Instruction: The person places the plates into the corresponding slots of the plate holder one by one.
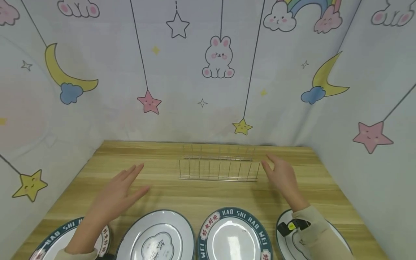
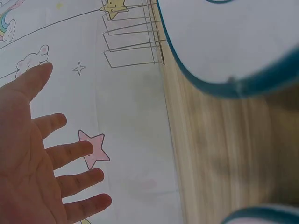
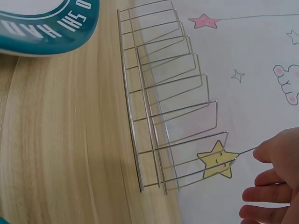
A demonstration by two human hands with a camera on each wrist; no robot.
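A silver wire dish rack (image 1: 218,179) with a row of upright loops stands towards the back of the wooden table, holding nothing. My right hand (image 1: 282,178) is just off the rack's right end, thumb and fingers extended. In the right wrist view, that hand (image 3: 280,175) appears beside the rack's end loop with nothing in its grasp. Over the table to the left of the rack, my left hand (image 1: 112,195) is held with fingers straight and thumb spread. The left wrist view shows its empty palm (image 2: 23,168).
Along the table's (image 1: 156,195) near side lie several round plates. Two, a left plate (image 1: 58,240) and a middle-right plate (image 1: 234,240), show lettered teal rims. The middle-left plate (image 1: 130,238) and right plate (image 1: 334,234) lie face down. A cartoon-printed cloth (image 1: 182,72) surrounds the table.
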